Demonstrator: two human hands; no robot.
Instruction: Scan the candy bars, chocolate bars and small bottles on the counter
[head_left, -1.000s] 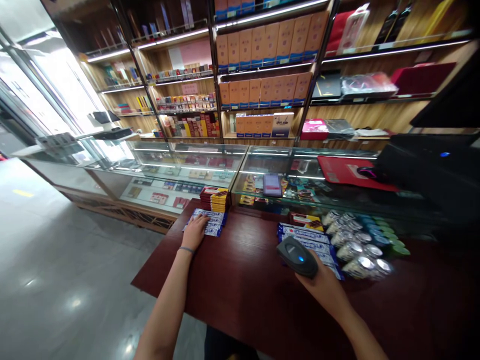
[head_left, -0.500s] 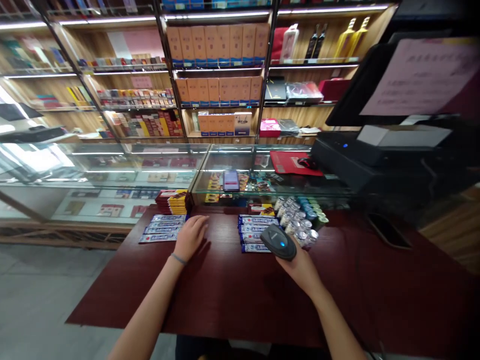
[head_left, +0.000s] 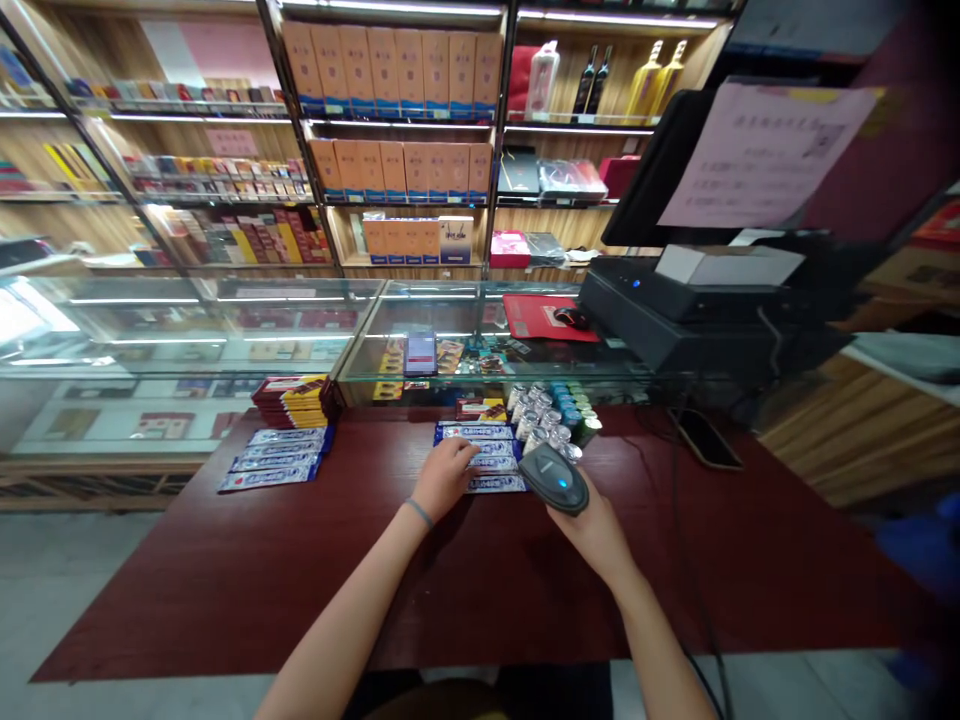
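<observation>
My right hand is closed round a dark barcode scanner with a blue light, held just above the red-brown table. My left hand rests on a row of blue and white snack bars right beside the scanner, fingers curled over the nearest bar. A second batch of the same bars lies at the table's far left, in front of a stack of red and yellow packs. Behind the scanner stand several small foil-topped cups.
A glass display counter runs along the table's far edge with a phone on it. A till with screen and printer stands at the right, its cable trailing over the table. A dark phone lies there. Shelves of boxed goods fill the back wall.
My left hand has left the bars at the far left and moved right onto the row of bars next to the scanner. The view has swung right.
</observation>
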